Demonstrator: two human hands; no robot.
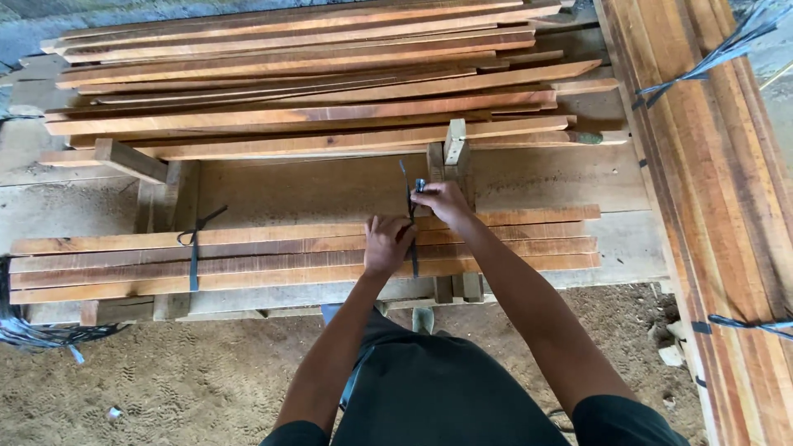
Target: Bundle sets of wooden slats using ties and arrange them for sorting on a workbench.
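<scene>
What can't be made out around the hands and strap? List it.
Head view only:
- Strap knot: covered by the right hand.
- Left hand grip: fingers curl over the slats, so any hold is hidden.
- Strap's run under the bundle: hidden by the slats.
- Right stack: cut off by the frame edge.

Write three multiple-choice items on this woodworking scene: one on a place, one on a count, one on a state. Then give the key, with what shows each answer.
1. Where does the near bundle of slats lie?
A. on the dirt floor
B. on the wooden bench
C. upright against a wall

2. How many dark straps cross this bundle?
A. two
B. five
C. none

3. What is the right hand doing?
A. hanging free at the person's side
B. lying flat on the far pile
C. pinching the strap

Key: 1 B, the slats rest on the bench top. 2 A, one tied strap at the left, one under the hands. 3 C, its fingers close on the strap while the left hand presses the slats.
</scene>
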